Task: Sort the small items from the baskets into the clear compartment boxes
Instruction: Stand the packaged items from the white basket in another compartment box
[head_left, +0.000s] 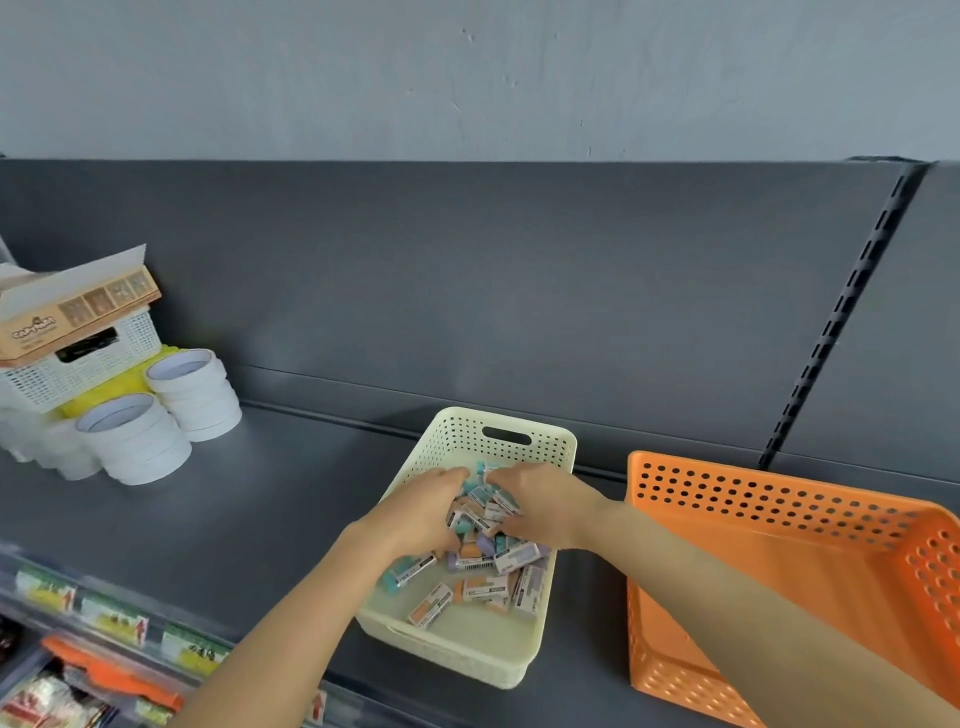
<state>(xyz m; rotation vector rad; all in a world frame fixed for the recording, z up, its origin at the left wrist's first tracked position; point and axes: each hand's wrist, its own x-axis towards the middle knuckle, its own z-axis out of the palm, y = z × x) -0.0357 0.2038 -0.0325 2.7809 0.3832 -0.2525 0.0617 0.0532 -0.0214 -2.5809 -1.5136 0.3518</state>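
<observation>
Small items (483, 564), pastel blocks in printed sleeves, lie heaped in the cream basket (550, 447) on the grey shelf (260, 493), none yet sorted. The left hand (415, 512) and right hand (545, 506) face each other across the heap, fingers curled round a cluster, evidently to lift many together. An orange basket (779, 514) stands just beside, to the right. No compartment box is identifiable.

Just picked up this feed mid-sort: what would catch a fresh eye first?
The left hand and right hand meet inside the cream basket at centre, fingers curled round a clump of small packets. Just to its right stands a larger orange basket. Stacked white tape rolls sit far left on the shelf.
</observation>
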